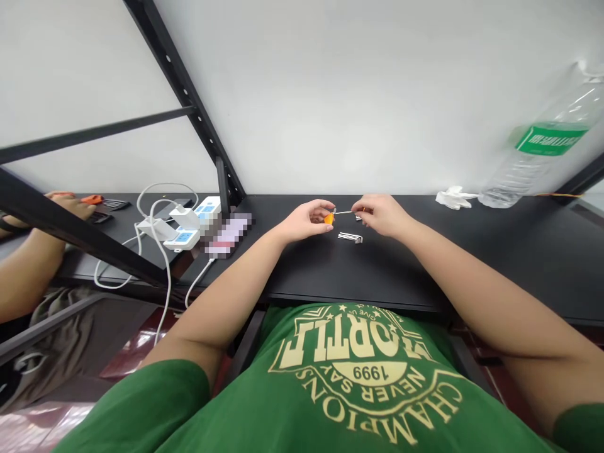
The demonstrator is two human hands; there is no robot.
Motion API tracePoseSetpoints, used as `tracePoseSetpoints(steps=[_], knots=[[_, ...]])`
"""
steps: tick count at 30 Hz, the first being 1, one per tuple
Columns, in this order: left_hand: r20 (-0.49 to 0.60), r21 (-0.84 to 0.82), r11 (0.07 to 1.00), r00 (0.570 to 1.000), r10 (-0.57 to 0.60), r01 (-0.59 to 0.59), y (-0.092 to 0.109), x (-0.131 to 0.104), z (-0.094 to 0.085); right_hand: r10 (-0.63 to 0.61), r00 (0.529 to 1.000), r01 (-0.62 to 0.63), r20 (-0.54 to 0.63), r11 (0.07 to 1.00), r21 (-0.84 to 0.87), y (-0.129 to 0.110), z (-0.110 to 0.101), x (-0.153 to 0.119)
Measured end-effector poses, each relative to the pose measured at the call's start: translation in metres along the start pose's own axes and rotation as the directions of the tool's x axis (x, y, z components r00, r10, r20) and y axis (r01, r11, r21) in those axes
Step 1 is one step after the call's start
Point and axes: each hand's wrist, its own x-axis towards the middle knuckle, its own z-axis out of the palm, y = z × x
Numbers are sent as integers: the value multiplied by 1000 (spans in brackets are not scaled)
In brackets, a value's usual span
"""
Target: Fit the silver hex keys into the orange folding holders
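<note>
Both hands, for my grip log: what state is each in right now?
Left hand: closed, holding an orange piece.
Right hand: closed, pinching a thin rod.

A smooth, matt tabletop [321,270] is seen beneath shiny metal rods [350,237]; plastic is shown by the glossy bottle [550,139] at far right, crumpled paper by the tissue [453,198], cloth by the near shirt [250,402].
</note>
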Motion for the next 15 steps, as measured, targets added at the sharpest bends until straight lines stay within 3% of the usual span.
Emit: tracePoseSetpoints(steps=[7, 15], knots=[[-12, -14, 1000, 1000, -3, 3, 0, 0, 0, -250, 957, 251, -145, 968, -15, 6, 6, 0], [31, -33, 998, 998, -45, 46, 6, -3, 1, -350, 930, 333, -110, 931, -146, 4, 8, -4]])
